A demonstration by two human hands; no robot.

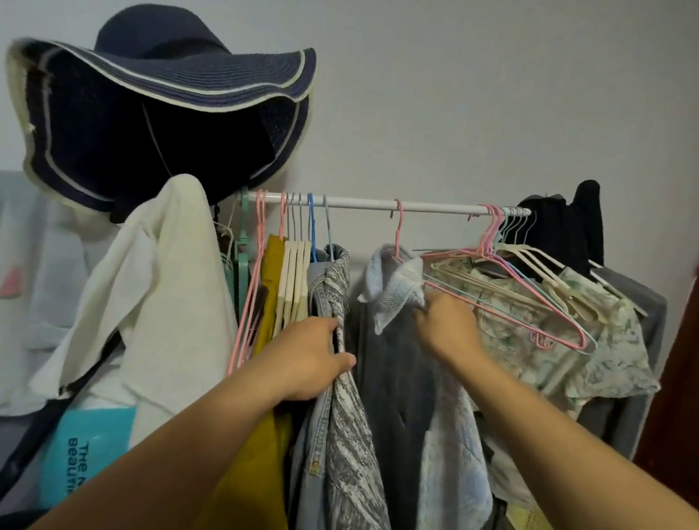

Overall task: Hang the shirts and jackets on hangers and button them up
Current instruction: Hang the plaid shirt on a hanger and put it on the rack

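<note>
Now the pale blue shirt (395, 293) is seen hanging on a pink hanger (397, 231) at the middle of the white rail (365, 203), its front open and unbuttoned as far as can be judged. The collar edge at about three o'clock of the hanger hook is pinched by the right hand (447, 331), fingers closed on the cloth. Over at nine o'clock of that shirt, the grey patterned shirt (343, 431) is gripped at its front edge by the left hand (311, 358), thumb curled over the fabric, and is held aside toward the yellow garment (271, 283). Space is being made, it seems, so the blue shirt can be squared up. For the step to be done well, the collar should be centred on the hanger shoulders first, then the two plackets drawn together and the top button fastened before the lower ones. Loose empty hangers (516, 303) lie tangled at three o'clock over a floral shirt (608, 352) and could snag the sleeve. A wide navy hat (160, 99) is perched at ten o'clock.
</note>
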